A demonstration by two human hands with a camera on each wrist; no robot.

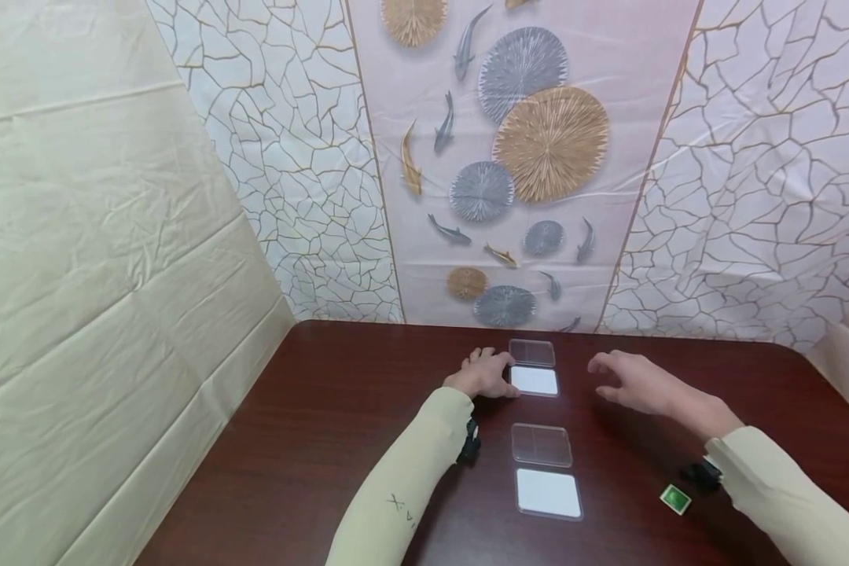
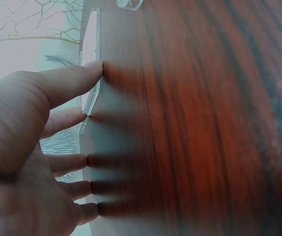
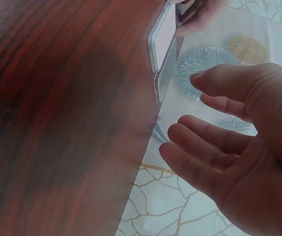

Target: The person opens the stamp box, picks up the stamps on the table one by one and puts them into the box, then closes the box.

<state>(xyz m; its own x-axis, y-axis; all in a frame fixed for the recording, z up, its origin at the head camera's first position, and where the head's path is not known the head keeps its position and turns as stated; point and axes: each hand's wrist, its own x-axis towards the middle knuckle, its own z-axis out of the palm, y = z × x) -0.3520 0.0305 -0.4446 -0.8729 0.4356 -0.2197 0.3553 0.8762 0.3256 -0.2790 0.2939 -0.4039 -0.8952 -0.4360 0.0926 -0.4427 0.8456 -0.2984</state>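
Observation:
A shallow clear case with a white insert [image 1: 534, 380] lies flat on the table's far side, its clear lid [image 1: 532, 352] just behind it. At its left end is my left hand [image 1: 483, 373], thumb and index fingertips at the corners. The other fingers are spread, tips down at the tabletop, in the left wrist view. My right hand [image 1: 633, 381] hovers right of that case, fingers loosely bent, nothing in them. Nearer to me lies a second case with a white insert [image 1: 548, 494], with another clear lid [image 1: 541, 446] behind it.
A small green square piece with a pale border [image 1: 675, 499] lies on the dark wooden table [image 1: 311, 440], near the right wrist's black camera [image 1: 703, 474]. A patterned curtain [image 1: 325, 157] hangs behind the table; a pale cloth [image 1: 127, 314] hangs along the left.

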